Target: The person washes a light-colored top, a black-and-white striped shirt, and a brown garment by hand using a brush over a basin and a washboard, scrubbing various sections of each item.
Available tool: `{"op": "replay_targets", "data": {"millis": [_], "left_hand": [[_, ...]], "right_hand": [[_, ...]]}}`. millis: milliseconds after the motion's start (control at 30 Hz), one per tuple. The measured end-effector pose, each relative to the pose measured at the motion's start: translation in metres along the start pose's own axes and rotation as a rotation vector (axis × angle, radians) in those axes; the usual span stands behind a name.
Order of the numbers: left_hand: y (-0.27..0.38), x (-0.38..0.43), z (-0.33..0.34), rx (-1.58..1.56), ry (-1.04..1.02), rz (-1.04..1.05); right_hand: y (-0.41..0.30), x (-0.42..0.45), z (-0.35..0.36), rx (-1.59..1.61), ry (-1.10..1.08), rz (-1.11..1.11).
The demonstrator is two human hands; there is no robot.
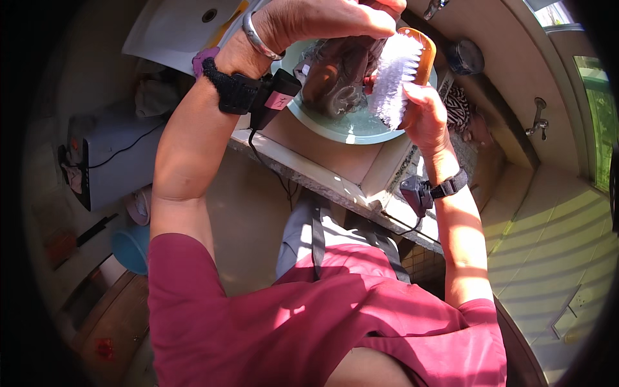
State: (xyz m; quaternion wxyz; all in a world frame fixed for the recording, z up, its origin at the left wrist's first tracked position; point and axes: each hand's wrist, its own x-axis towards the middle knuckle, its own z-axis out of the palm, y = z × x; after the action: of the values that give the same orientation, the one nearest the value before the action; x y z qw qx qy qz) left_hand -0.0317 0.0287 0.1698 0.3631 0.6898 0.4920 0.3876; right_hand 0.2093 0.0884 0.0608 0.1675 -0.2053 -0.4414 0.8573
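Observation:
My right hand [428,113] grips a scrub brush [399,77] with white bristles and an orange-brown back. The bristles face left, towards a dark, wet cloth [338,63]. My left hand [333,19] is at the top edge of the view, its fingers closed on the upper part of this cloth; some fingertips are cut off by the frame. Below the hand, the cloth hangs in bunched folds into a pale blue-green plastic basin [348,139]. Water and some suds show around the cloth. Whether the bristles touch the cloth I cannot tell.
The basin stands on a tiled ledge [314,155] with a stone edge. A white sink [169,29] is at upper left. Wall taps [537,121] and a zebra-patterned cloth [457,109] are on the right. A grey appliance [116,155] and a blue bucket [130,249] stand at left.

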Motion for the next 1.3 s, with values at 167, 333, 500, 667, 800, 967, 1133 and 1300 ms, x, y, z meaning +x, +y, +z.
{"op": "replay_targets", "data": {"millis": [167, 333, 500, 667, 800, 967, 1133, 1300], "left_hand": [[-0.011, -0.006, 0.004, -0.193, 0.148, 0.122], [-0.024, -0.006, -0.008, -0.312, 0.226, 0.218], [-0.028, -0.010, -0.010, -0.452, 0.271, 0.125], [-0.024, -0.027, -0.013, -0.582, 0.351, 0.197], [-0.027, -0.030, -0.020, -0.528, 0.376, 0.199], [0.002, -0.033, -0.015, -0.517, 0.372, 0.240], [0.004, -0.037, -0.030, -0.655, 0.304, 0.304], [-0.056, -0.056, -0.084, -0.018, 0.640, 0.083]], "right_hand": [[-0.035, 0.027, -0.025, -0.021, 0.013, -0.058], [-0.020, 0.028, -0.016, -0.002, 0.109, 0.014], [0.049, 0.022, -0.050, -0.115, 0.319, 0.109], [0.071, 0.020, -0.047, -0.096, 0.362, 0.002], [0.061, 0.007, -0.039, -0.083, 0.337, -0.182], [0.073, 0.022, -0.012, -0.195, 0.208, 0.003], [0.072, 0.056, -0.010, -0.171, 0.111, -0.063], [0.053, 0.057, 0.012, -0.316, 0.224, 0.004]]}}
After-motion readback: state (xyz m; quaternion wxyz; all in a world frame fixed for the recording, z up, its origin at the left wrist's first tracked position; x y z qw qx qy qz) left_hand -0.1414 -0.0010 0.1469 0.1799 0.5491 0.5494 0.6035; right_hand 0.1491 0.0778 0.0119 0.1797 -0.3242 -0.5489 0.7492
